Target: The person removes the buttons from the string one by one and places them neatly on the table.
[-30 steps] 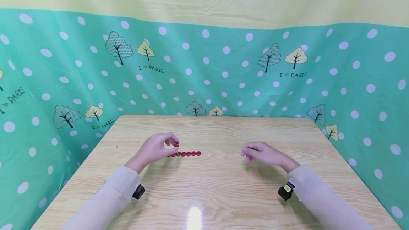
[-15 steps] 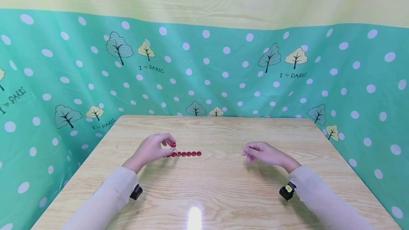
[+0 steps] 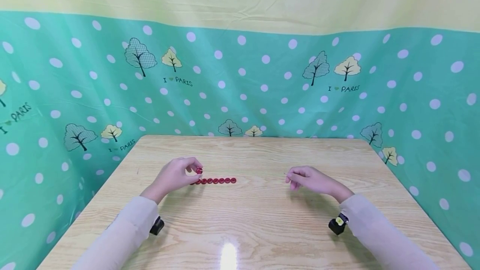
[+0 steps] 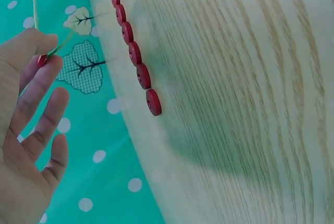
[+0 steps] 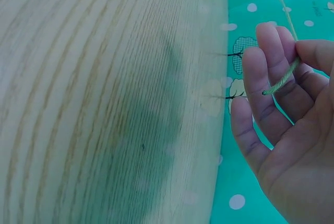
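Observation:
My left hand (image 3: 176, 175) is raised over the left part of the table and pinches a red button (image 3: 199, 171) between thumb and fingertips. In the left wrist view a thin green cord (image 4: 34, 2) also passes through this pinch, its short end sticking out beside the button. Below the hand a row of red buttons (image 3: 221, 181) lies side by side on the wood. My right hand (image 3: 305, 178) pinches the green string (image 5: 282, 80) between thumb and forefinger, a short end hanging over the loosely bent fingers. From there the thin line runs away toward the left.
The wooden table (image 3: 255, 220) has a shiny light reflection near its front. Behind it hangs a green dotted curtain (image 3: 262, 74) with printed trees. A black wrist camera (image 3: 157, 225) sits under the left sleeve, another camera (image 3: 337, 225) under the right one.
My left hand has moved a little to the left with the pinched button, uncovering more of the row of buttons. My right hand has hardly moved.

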Action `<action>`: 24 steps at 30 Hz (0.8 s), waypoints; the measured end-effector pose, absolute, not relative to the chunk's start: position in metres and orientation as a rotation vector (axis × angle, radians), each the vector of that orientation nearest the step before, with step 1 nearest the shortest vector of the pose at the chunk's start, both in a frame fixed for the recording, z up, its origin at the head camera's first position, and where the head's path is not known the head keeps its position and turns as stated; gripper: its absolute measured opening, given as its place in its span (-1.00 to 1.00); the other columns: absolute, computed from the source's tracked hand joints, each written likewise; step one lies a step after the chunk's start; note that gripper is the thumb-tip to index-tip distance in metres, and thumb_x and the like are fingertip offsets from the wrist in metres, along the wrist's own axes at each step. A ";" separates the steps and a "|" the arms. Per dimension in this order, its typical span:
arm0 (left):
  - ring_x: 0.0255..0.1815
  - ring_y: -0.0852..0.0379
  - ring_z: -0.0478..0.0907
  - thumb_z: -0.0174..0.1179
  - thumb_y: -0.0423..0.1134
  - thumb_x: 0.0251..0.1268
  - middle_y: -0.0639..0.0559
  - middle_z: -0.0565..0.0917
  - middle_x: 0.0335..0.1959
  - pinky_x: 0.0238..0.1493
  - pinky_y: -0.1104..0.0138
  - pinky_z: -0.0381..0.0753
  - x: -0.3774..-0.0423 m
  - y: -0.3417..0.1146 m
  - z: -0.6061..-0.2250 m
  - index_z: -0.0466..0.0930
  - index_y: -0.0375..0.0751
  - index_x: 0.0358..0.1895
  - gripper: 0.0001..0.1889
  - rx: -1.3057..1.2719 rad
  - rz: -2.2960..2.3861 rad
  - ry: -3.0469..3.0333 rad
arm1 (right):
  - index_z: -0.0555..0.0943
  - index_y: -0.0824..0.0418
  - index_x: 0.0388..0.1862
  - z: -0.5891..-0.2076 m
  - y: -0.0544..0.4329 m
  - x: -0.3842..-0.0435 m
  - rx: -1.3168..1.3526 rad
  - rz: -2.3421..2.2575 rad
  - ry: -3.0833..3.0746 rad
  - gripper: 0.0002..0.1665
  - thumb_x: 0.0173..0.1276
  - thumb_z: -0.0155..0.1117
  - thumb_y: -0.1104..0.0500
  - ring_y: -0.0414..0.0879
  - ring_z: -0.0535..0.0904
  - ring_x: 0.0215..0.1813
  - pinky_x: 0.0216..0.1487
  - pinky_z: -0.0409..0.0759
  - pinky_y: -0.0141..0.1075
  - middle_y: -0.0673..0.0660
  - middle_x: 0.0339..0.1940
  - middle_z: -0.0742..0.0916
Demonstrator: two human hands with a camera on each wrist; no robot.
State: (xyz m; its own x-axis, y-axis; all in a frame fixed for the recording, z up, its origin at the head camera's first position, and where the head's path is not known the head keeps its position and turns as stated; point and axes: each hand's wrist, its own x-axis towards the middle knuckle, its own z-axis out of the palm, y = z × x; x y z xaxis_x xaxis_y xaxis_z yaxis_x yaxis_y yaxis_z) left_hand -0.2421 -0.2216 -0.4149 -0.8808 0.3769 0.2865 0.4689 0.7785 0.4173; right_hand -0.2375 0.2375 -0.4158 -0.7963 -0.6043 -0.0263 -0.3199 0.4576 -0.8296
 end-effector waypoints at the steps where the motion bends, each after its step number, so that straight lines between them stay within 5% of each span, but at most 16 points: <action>1: -0.22 0.13 0.61 0.46 -0.17 0.16 0.27 0.68 -0.28 -0.15 0.18 0.57 -0.242 -0.222 -0.416 0.71 0.05 -0.13 -0.79 -0.669 -0.723 -2.784 | 0.57 0.43 -0.08 -0.416 0.238 -0.237 -0.787 -1.263 2.394 -0.58 0.66 -0.06 0.08 0.24 0.64 -0.14 -0.01 0.63 0.04 0.20 -0.31 0.71; 24: -0.24 0.09 0.63 0.42 -0.17 0.20 0.21 0.70 -0.33 -0.17 0.12 0.59 -0.242 -0.238 -0.422 0.71 0.01 -0.14 -0.82 -0.593 -0.691 -2.816 | 0.57 0.43 -0.06 -0.414 0.242 -0.238 -0.801 -1.249 2.397 -0.59 0.67 -0.08 0.10 0.30 0.63 -0.12 0.01 0.61 0.07 0.35 -0.27 0.69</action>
State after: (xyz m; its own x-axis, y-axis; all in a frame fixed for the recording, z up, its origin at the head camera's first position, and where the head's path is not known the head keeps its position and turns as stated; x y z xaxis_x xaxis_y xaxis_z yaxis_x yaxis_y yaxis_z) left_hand -0.2416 -0.2377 -0.4217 -0.9039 0.3356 0.2652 0.4203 0.8125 0.4041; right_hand -0.2376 0.2423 -0.4141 -0.7913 -0.6110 -0.0243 -0.3301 0.4603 -0.8241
